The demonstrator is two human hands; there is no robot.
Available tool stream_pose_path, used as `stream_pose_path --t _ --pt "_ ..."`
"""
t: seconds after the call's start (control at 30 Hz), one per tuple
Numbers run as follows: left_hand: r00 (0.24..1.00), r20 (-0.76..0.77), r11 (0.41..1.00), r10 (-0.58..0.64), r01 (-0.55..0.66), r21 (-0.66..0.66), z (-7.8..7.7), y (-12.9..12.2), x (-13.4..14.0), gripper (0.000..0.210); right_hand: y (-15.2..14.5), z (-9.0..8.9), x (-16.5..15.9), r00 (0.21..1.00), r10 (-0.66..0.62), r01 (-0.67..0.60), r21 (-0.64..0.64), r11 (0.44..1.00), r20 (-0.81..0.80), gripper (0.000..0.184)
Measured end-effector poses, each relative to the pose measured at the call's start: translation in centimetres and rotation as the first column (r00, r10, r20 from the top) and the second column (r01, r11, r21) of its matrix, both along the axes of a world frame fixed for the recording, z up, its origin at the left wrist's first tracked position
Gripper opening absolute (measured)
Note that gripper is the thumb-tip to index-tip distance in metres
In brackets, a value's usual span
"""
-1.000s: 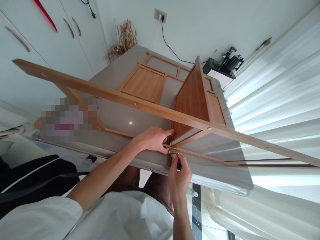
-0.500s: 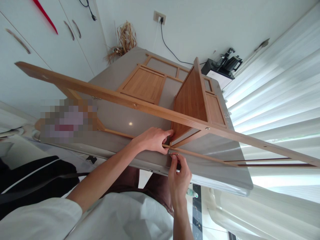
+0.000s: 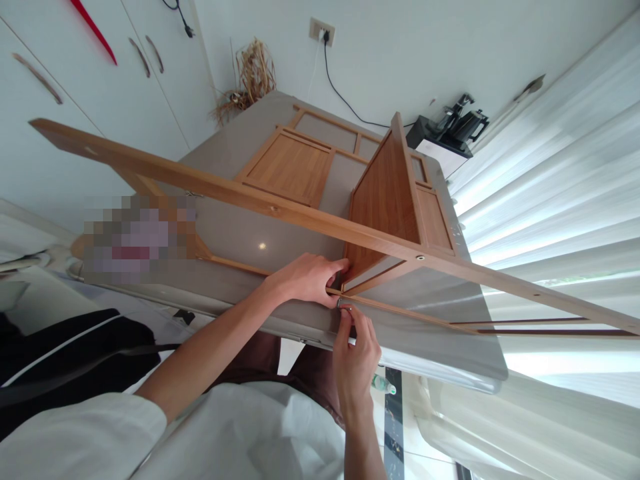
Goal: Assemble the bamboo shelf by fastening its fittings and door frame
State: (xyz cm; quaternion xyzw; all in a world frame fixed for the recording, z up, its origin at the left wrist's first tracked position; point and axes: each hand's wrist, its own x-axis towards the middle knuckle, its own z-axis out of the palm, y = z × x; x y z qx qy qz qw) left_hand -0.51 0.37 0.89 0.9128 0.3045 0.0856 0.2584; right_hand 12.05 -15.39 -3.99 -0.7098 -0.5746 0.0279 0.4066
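The left hand (image 3: 305,280) is curled around the near corner of an upright brown wooden shelf panel (image 3: 383,200), thumb and fingers closed on the joint where that panel meets a thin wooden rail (image 3: 400,310). Just below it, touching the same joint, the right hand (image 3: 354,357) pinches a small silver metal fastener or tool (image 3: 341,304) between its fingertips; which of the two it is cannot be told.

The panel stands on edge on the grey table (image 3: 435,300), its long axis running away from the hands toward the far wall. A long light-wood rail (image 3: 280,207) crosses above both hands on a slant, from upper left down to the far right. Beyond the left hand, a flat wooden frame with square panels (image 3: 293,167) lies on the table. Below the right hand, under the table edge, a small green-capped bottle (image 3: 383,385) shows, its contents unclear.
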Motion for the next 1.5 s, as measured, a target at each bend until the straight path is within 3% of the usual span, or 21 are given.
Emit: stream_pose_path --t 0.8,1.13,1.5 --pt "1.000 -0.004 1.000 -0.004 0.004 0.002 0.0 0.0 0.0 0.034 -0.1 -0.7 -0.3 0.991 0.018 -0.020 0.020 1.000 0.136 0.021" --pt "1.000 0.001 1.000 -0.017 0.017 -0.016 -0.1 0.2 -0.1 0.036 -0.3 -1.4 0.0 0.971 0.100 -0.113 0.049 0.992 0.219 0.030" --pt "1.000 0.001 1.000 -0.012 0.012 0.001 -0.3 0.2 0.0 0.036 0.2 -0.9 -0.6 0.999 0.000 -0.004 0.072 0.997 0.053 0.020"
